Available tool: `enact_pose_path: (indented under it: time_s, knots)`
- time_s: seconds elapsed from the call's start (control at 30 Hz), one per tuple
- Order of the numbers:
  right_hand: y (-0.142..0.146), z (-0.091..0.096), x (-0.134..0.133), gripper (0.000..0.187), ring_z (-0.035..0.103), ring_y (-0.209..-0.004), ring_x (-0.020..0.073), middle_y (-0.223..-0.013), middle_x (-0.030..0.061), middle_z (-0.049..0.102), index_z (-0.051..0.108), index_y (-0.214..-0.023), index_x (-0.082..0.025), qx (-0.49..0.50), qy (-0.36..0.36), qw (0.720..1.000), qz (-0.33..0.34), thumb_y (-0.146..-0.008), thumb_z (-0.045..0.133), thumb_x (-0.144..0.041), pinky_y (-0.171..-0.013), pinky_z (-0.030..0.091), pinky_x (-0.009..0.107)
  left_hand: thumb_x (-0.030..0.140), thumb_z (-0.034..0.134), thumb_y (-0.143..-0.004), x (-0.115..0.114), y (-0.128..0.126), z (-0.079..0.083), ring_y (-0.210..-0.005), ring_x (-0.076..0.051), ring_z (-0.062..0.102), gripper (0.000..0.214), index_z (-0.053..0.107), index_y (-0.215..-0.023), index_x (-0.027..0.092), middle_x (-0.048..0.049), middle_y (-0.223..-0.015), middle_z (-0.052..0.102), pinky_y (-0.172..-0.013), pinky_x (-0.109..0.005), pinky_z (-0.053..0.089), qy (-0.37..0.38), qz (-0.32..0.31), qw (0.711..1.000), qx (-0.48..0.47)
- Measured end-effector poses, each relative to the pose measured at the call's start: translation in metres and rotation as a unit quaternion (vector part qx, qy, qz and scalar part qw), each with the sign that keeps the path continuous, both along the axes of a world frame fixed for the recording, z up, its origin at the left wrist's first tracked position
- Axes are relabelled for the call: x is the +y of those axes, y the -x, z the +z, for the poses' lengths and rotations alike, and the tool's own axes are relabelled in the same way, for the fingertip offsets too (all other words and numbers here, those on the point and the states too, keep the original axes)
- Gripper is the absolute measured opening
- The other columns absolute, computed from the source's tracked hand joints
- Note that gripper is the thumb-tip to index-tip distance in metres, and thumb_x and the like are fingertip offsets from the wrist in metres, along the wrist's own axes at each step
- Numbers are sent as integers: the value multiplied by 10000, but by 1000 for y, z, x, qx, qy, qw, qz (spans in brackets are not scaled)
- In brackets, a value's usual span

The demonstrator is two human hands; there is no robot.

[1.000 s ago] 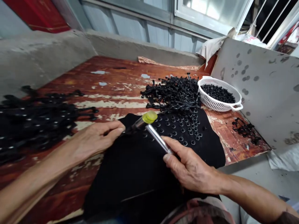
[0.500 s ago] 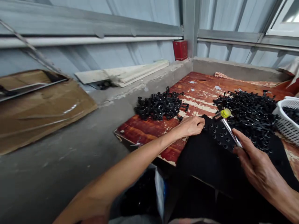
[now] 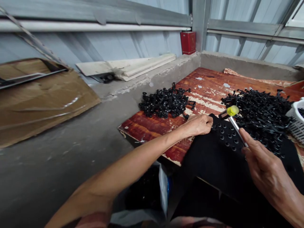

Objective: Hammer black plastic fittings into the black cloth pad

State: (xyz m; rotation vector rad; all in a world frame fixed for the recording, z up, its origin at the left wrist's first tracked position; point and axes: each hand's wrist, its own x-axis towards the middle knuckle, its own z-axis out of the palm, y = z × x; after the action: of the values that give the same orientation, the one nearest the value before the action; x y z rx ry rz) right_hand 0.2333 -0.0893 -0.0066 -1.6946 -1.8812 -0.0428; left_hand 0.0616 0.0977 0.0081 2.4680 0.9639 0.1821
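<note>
My right hand [image 3: 266, 172] grips the metal handle of a small hammer [image 3: 234, 122] with a yellow head, which hovers just above a black sheet [image 3: 213, 161] studded with round black eyelets. My left hand [image 3: 198, 124] rests with fingers curled at the sheet's left edge, pinching something small and dark that I cannot make out. A heap of black strap pieces [image 3: 261, 115] lies just beyond the hammer. A second, smaller heap of black pieces [image 3: 166, 103] lies to the left on the worn red board [image 3: 152, 126].
A white slotted basket [image 3: 296, 125] shows at the right edge. A concrete ledge [image 3: 71, 148] stretches to the left with cardboard [image 3: 40, 98] and pale planks [image 3: 125, 68] on it. A red box [image 3: 188, 42] stands in the corner against the corrugated metal wall.
The view has swung far to the left since a second ago, bringing the ledge and cardboard into sight. Both hands keep their places on the sheet; the hammer head has lifted slightly.
</note>
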Motion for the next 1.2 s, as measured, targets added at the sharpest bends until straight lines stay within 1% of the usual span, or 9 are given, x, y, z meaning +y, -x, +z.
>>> enact_pose_path:
  time_s: [0.07,0.2,0.4,0.57,0.7,0.83,0.97,1.1,1.2]
  knots:
    - [2,-1,-1,647,663,-717,181,-1006,102,645,284,-1556,-262,8,-16,1000,-1,-941,424,-118,-521,534,253,246,437,-799,-1,0,2,-607,-155,486,174,586,-720,205,7,-618,535,-616,-273,304,3,8,1000,6]
    - [1,-4,2,622,599,-541,171,-825,73,630,370,-1523,-204,-25,26,999,9,-911,406,-100,-439,502,264,204,417,-798,-4,0,8,-614,-157,485,181,574,-708,201,4,-622,526,-617,-278,304,6,5,1000,20]
    - [5,1,-3,661,656,-716,175,-993,98,647,283,-1557,-256,4,-26,1000,3,-933,434,-101,-558,544,251,211,444,-776,-3,0,5,-599,-151,472,156,575,-693,199,10,-601,511,-619,-279,308,10,11,1000,8]
    - [6,-6,-3,641,581,-517,164,-797,64,623,370,-1521,-213,-49,21,999,2,-898,386,-66,-442,502,257,194,411,-803,-5,0,7,-626,-154,496,206,610,-751,201,5,-624,522,-627,-272,319,14,9,1000,13]
    - [6,-6,-5,668,598,-556,162,-876,84,634,261,-1562,-211,-35,12,999,-14,-916,391,-98,-466,516,252,220,432,-806,-5,1,4,-631,-157,501,197,620,-748,202,6,-639,551,-648,-276,338,15,21,1000,9]
    - [8,-3,-6,640,576,-509,159,-817,70,626,349,-1530,-226,-47,30,998,-9,-907,390,-88,-429,493,248,207,423,-803,-5,1,1,-664,-168,524,220,643,-791,208,-2,-677,585,-660,-278,352,11,20,1000,5]
    - [8,-2,-5,692,575,-522,157,-878,89,636,256,-1565,-228,-34,18,999,-5,-902,400,-94,-425,486,246,215,434,-801,-6,2,0,-684,-177,547,215,646,-769,205,-8,-686,605,-684,-285,375,11,26,1000,-3]
    - [8,-1,-2,627,494,-424,141,-770,71,615,392,-1509,-218,-36,17,999,-3,-891,399,-112,-359,432,250,202,415,-813,-8,2,-1,-688,-181,560,248,661,-789,205,-16,-702,621,-711,-296,396,4,29,1000,-9]
    - [11,1,-2,624,519,-449,143,-802,77,618,370,-1517,-218,-24,18,999,-20,-901,406,-127,-374,448,249,206,425,-814,-8,2,-1,-687,-177,563,235,657,-782,201,-11,-690,615,-723,-296,404,8,32,999,-6]
